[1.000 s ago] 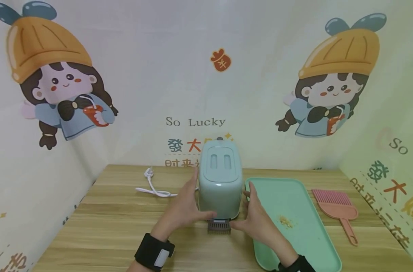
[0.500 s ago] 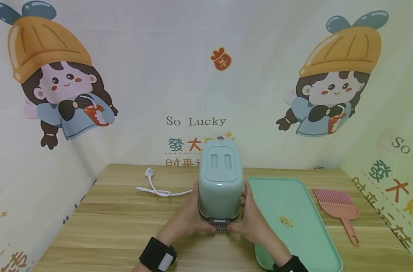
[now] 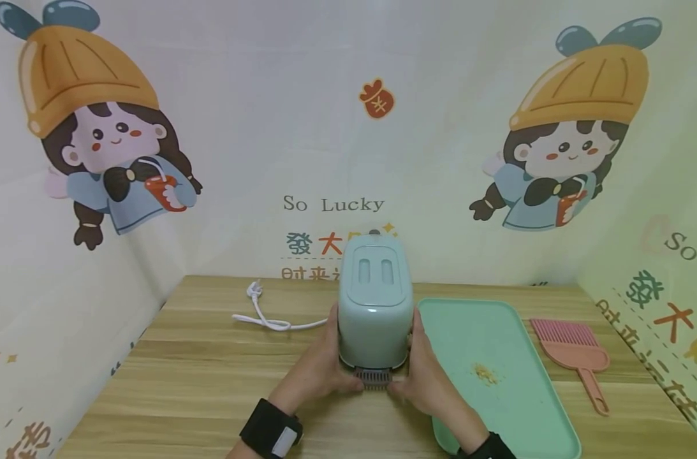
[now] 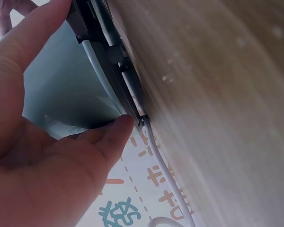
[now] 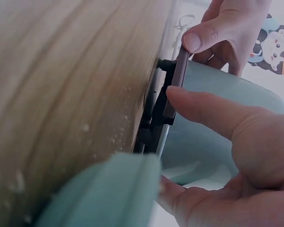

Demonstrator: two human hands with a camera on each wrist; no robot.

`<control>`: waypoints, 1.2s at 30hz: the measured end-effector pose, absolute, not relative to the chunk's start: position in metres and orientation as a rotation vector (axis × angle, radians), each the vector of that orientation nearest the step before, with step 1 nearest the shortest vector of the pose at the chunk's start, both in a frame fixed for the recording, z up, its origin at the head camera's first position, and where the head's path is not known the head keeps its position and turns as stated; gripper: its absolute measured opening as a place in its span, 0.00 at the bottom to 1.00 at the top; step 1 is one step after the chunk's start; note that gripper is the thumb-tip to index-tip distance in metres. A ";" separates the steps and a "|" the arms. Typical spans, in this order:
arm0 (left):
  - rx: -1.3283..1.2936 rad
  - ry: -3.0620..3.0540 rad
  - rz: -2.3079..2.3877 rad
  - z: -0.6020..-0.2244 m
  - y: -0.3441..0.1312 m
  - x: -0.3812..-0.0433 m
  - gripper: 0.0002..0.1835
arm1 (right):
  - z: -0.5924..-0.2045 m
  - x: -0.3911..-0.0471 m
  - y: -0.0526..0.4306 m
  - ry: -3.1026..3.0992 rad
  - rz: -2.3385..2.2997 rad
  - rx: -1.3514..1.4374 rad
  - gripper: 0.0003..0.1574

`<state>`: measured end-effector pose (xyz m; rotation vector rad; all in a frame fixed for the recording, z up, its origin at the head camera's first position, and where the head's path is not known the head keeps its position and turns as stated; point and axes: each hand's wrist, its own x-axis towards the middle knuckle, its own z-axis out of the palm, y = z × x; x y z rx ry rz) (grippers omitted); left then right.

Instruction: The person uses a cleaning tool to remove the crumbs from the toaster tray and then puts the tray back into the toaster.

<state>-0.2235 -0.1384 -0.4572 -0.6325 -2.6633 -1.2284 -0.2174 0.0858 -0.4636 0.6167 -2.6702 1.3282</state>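
Observation:
A mint-green toaster with a lidded top stands on the wooden table, its narrow end facing me. From that end's base sticks a dark slatted piece. My left hand holds the toaster's left side, and its thumb rests at the left end of the slatted piece. On the other side, my right hand grips the toaster the same way, thumb at the right end. The right wrist view has both thumbs on the edge of the brown piece. Fingertips of my left hand touch the toaster's lower edge in the left wrist view.
Right of the toaster lies a green tray with a small heap of crumbs. Beyond it is a pink brush with a handle. A white power cord with its plug lies at the left. A patterned cloth hangs behind.
Both hands have closed in on the toaster's sides. The thumbs have moved down to the ends of the slatted piece. The toaster looks unmoved on the table.

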 end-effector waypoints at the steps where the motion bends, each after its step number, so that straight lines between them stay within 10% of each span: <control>1: -0.626 -2.666 -1.222 -0.457 -0.138 -0.224 0.83 | -0.464 -0.218 0.086 -2.671 1.322 0.617 0.88; 36: -0.632 -2.655 -1.027 -0.460 -0.136 -0.226 0.82 | -0.466 -0.224 0.081 -2.599 1.255 0.658 0.92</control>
